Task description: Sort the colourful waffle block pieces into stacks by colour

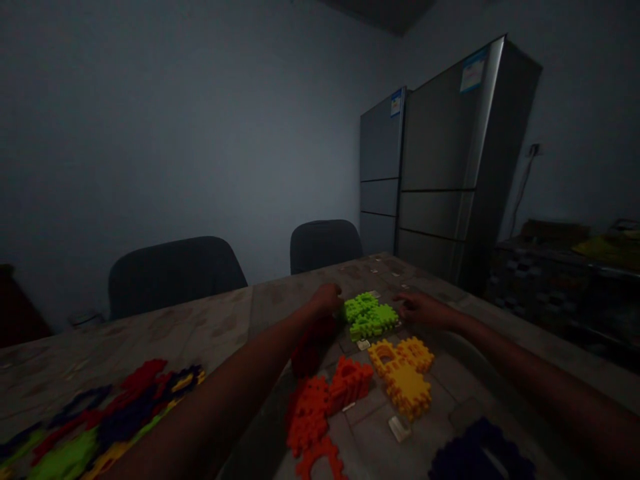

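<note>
The left hand [326, 299] and right hand [419, 309] rest just either side of the green blocks [370, 317] on the table [200, 327], fingers loosely together, gripping nothing. Orange blocks [325, 400] and yellow blocks [403, 373] lie close by.

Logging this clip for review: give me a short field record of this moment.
Left hand: beside green interlocking plastic blocks
Right hand: at the blocks' opposite side
Also near: dark red block, yellow blocks, orange blocks
Surface: mottled table
Background: two dark chairs, steel refrigerators
</note>
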`<state>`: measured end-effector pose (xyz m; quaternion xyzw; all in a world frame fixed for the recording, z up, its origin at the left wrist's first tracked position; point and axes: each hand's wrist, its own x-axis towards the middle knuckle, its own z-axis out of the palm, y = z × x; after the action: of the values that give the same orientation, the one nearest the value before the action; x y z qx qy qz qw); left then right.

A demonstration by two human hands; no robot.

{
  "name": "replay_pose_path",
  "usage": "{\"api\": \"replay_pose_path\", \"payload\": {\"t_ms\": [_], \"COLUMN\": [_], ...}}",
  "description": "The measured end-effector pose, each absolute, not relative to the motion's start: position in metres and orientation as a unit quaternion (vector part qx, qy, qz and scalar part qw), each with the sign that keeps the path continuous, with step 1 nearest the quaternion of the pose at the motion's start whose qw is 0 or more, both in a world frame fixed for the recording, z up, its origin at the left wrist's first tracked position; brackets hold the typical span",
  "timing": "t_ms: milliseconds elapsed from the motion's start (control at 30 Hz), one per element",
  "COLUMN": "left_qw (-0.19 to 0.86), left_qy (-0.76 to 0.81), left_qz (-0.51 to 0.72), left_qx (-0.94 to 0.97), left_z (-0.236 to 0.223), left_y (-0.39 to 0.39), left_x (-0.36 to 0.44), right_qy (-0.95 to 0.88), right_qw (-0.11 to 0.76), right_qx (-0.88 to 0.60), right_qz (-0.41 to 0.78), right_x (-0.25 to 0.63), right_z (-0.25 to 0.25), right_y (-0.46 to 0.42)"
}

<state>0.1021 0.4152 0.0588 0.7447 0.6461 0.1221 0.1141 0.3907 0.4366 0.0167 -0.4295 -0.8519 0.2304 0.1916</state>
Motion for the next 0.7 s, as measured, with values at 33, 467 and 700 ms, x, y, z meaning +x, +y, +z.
{"api": "replay_pose_path", "payload": {"t_ms": [33,467,700], "left_qw": [0.112,0.128,0.163], "left_qy": [0.647,0.627,0.567], "left_qz": [0.117,0.134,0.218], "left_qx": [0.745,0.757,0.777], "left_z": [0.059,0.079,0.094], "left_y": [0.414,0.392,0.317], "left_x": [0.102,0.101,0.075], "right_qy": [-0.854,-0.832,-0.810], "right_qw": [0.188,0.184,0.151], "right_qx": [-0.429,-0.470,-0.491], "right_qz": [0.227,0.229,0.283], "right_x": [0.389,0.417,0.483], "right_z": [0.018,0.063,0.091], "right_y": [0.436,0.391,0.303]}}
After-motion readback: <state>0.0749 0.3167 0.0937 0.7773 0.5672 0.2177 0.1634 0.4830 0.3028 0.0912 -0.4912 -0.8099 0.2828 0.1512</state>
